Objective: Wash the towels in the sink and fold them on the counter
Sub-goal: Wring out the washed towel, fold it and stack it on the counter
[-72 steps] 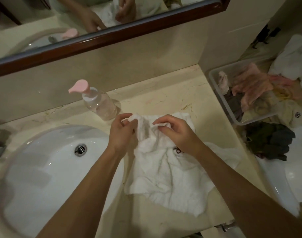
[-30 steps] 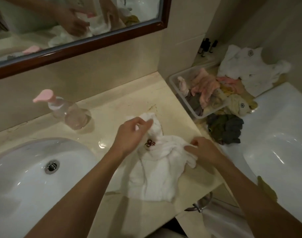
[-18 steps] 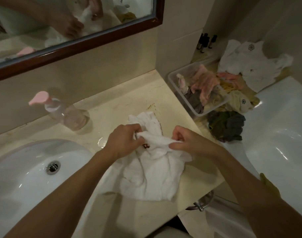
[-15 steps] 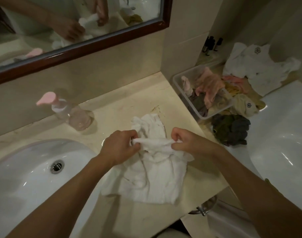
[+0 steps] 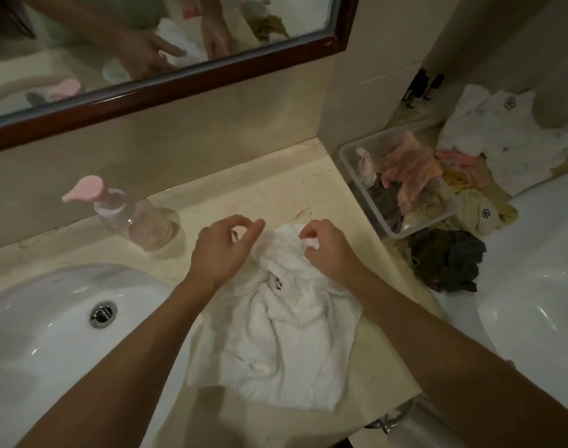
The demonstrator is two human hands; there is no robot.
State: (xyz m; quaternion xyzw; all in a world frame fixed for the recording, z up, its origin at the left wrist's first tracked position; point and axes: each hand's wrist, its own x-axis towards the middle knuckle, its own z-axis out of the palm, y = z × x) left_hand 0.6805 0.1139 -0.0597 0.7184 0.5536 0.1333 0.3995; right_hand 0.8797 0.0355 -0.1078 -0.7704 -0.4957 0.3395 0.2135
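Now the towel (image 5: 276, 334) lies bunched on the bench (image 5: 276, 195), just at 3 o'clock of the sink (image 5: 50, 334). My right hand (image 5: 324, 250) pinches its top edge. My left hand (image 5: 221, 250) hovers loose, holding nothing.

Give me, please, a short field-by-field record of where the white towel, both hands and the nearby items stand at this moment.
towel: white towel lies crumpled, unfolded, on the counter, right of the sink
left hand: left hand at the towel's far left edge, thumb and forefinger curled; grip cannot be told
right hand: right hand pinches the towel's far edge
soap: pump bottle with pink top, behind the sink
waiting laundry: clear bin of mixed cloths, dark cloth beside it
fold state: not yet folded
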